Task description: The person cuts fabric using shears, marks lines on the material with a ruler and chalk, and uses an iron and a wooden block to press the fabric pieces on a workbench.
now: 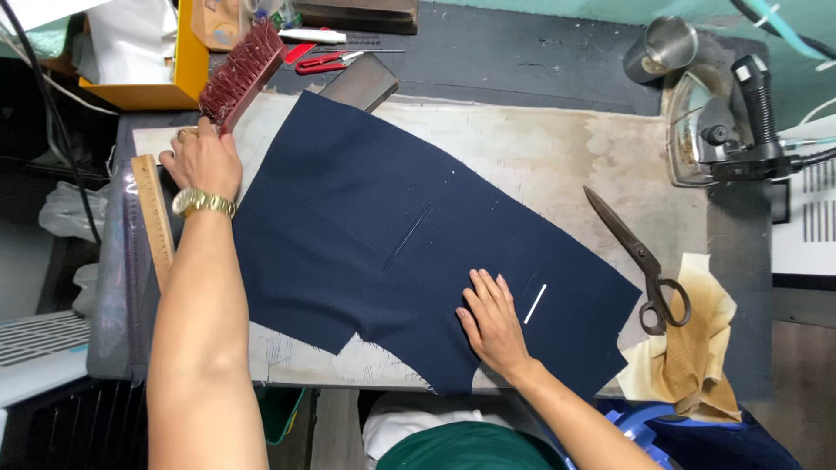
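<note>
A dark navy cut piece of cloth [374,226] lies flat on a worn pale pressing board [557,148]. My right hand [492,320] rests flat on the cloth's near edge, fingers together, beside a short white chalk line [535,304]. My left hand [202,158], with a gold watch on the wrist, grips the handle of a red-bristled brush [241,75] at the board's far left corner, just off the cloth. A faint stitched slit [407,237] runs across the middle of the cloth.
Large dark shears [638,259] lie right of the cloth, over a tan rag [692,348]. A steam iron [718,122] and a metal cup [662,48] stand at far right. A wooden ruler [152,218] lies at the left edge. Red snips [324,61] and a yellow box [178,61] sit at the back.
</note>
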